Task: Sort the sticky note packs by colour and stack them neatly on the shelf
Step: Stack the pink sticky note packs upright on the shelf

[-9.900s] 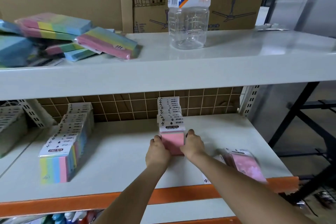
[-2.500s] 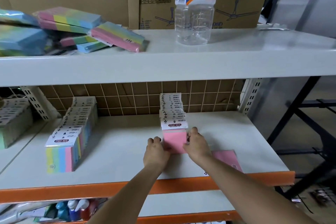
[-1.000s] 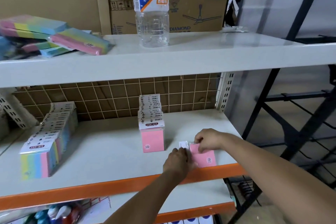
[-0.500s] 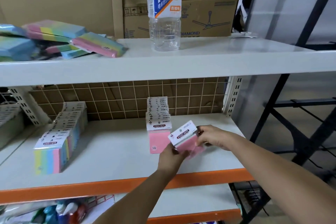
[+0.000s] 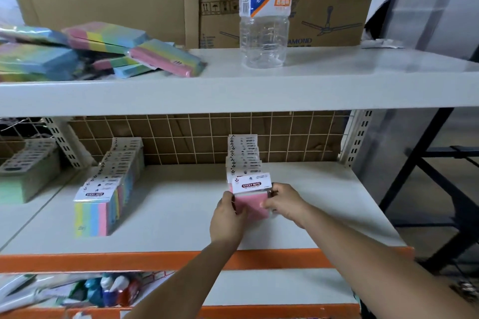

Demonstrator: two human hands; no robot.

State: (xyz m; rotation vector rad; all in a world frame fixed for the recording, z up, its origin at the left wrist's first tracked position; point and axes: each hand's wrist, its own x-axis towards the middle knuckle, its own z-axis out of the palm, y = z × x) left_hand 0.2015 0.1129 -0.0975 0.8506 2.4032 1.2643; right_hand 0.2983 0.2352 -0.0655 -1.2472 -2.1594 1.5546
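Both hands, left hand [image 5: 228,217] and right hand [image 5: 285,202], pinch the pink pack [image 5: 252,203] with curled fingers at the front of the pink row [image 5: 243,155] on the shelf [image 5: 181,215]; best to stand it upright, flush against the row.

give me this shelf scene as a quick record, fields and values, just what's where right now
held item: pink sticky note pack, upright, at the front of the pink row
left hand: grips the pack's left side
right hand: grips the pack's right side
middle shelf: pink row at centre, rainbow row to its left
top shelf: loose rainbow packs in a heap at left, clear bottle standing at centre
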